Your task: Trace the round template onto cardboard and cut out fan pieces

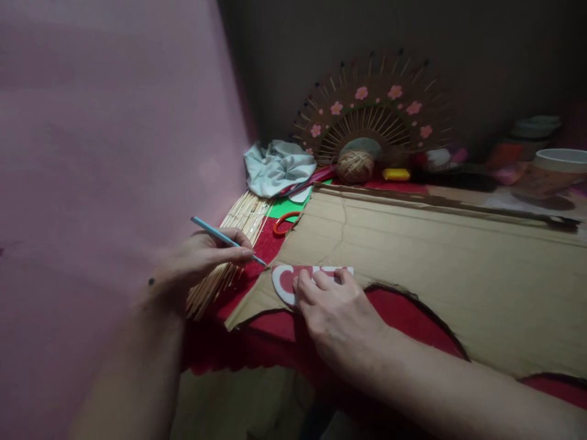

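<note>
Template: white arch-shaped cut-out, lying flat on the near left corner of the cardboard sheet; red shows through its opening.
Right hand: fingers spread flat, pressing down on the template. It grips nothing; the press looks meant to stop the cut-out sliding.
Left hand: closed around a light-blue pencil, pinched low near the tip, which touches the template's left edge. Low grip, likely for control along the outline.
Cardboard sheet: brown, creased, near edge cut in ragged curves; it overhangs the bench front.
Bench: covered by a red cloth, visible through the cut-outs.
Bamboo sticks: loose bundle just under the left hand, at the left bench edge.
Scissors: orange handle poking out beside the cardboard's far left corner; blades hidden.
Behind: green paper, crumpled grey cloth, ball of twine.
Back wall: stick fan with pink flowers, upright.
Far right: bowl, blurred.
</note>
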Tool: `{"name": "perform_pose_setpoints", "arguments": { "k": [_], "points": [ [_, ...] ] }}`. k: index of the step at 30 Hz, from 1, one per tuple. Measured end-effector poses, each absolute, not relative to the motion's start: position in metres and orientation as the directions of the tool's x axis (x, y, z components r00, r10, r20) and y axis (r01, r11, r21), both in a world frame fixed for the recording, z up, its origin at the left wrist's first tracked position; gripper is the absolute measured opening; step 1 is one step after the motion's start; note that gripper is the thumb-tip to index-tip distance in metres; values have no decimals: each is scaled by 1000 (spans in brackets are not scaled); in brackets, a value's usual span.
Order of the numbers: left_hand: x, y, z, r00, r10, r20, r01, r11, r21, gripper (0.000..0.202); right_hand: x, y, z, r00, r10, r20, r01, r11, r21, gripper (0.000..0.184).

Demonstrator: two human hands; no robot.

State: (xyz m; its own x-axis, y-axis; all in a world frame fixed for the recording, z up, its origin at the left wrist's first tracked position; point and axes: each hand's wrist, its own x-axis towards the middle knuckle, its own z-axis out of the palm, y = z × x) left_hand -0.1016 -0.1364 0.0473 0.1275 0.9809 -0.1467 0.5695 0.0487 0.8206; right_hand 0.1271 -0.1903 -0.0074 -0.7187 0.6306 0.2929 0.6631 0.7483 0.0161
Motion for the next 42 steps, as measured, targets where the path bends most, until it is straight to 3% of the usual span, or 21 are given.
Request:
{"name": "perform_pose_setpoints", "arguments": {
  "k": [5,10,13,24,32,42],
  "points": [
    [-88,-156,49,-6,997,-83,559,73,826,17,125,-186,3,-713,670,206,684,730,-8,17],
    [-81,-175,38,-64,996,53,720,9,694,20,120,-179,7,-741,640,203,656,754,18,19],
    [-76,-186,33,-74,991,116,733,-25,680,20,116,-177,6,-749,636,185,655,753,64,22],
    [-67,-198,30,3,984,178,723,-125,680,21,112,-172,8,-788,604,123,616,770,165,41],
    [-69,-198,26,157,956,249,770,-276,575,21,113,-160,8,-775,629,63,632,769,98,48],
    [-61,-208,36,275,933,232,821,-353,449,21,121,-152,4,-791,605,89,607,795,-10,46]
  ]
}}
